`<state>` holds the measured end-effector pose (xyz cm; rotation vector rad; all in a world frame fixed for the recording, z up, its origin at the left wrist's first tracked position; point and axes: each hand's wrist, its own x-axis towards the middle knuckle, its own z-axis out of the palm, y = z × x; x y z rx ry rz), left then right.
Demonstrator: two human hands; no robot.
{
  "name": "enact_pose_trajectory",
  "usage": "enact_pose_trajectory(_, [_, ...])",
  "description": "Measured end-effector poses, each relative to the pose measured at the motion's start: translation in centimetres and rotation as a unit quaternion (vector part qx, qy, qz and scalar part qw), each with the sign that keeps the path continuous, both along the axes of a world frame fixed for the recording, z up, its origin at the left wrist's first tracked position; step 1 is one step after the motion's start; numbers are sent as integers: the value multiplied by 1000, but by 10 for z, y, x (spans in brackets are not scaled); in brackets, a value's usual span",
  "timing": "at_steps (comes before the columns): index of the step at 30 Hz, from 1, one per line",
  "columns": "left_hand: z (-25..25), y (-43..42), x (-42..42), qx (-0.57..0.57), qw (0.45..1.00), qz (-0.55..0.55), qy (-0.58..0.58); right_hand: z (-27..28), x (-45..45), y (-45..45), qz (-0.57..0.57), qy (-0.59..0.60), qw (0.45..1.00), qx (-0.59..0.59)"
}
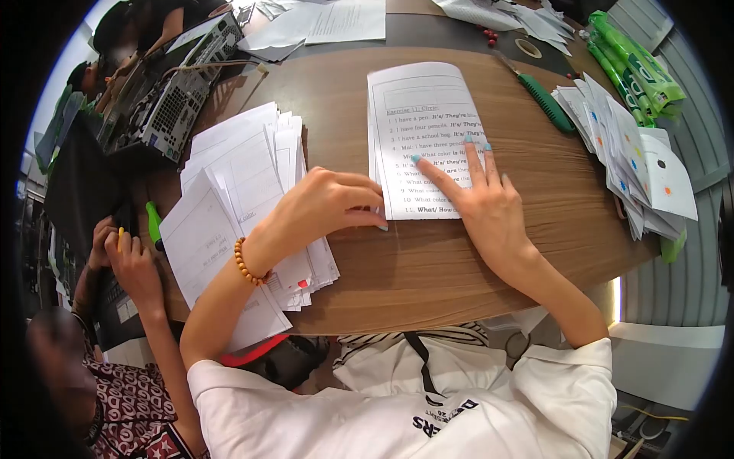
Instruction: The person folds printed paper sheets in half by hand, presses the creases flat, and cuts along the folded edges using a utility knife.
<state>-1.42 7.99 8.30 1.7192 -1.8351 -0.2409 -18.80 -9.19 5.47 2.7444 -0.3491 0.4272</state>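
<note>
A printed exercise sheet, bent over along its right side, lies on the wooden table in front of me. My left hand is at the sheet's lower left edge, its fingers curled and closed on the paper there. A beaded bracelet is on that wrist. My right hand rests flat over the right part of the sheet, fingers spread, covering some of the lines. Left of the sheet, under my left forearm, is an uneven pile of papers.
Folded papers with coloured dots are stacked at right, near a green package. A green-handled cutter and a tape roll lie behind. An opened computer case stands at left. Another person's hands hold something yellow.
</note>
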Motion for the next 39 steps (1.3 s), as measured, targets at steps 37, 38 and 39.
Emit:
enact_pose_trajectory(37, [3,0,4,50,994,90,46,21,22,14,20,122,989,-87])
enact_pose_trajectory(38, [2,0,5,56,994,86,44,22,23,13,19,121,989,-87])
enact_pose_trajectory(39, [1,0,5,62,994,83,43,23,23,14,15,149,985,-85])
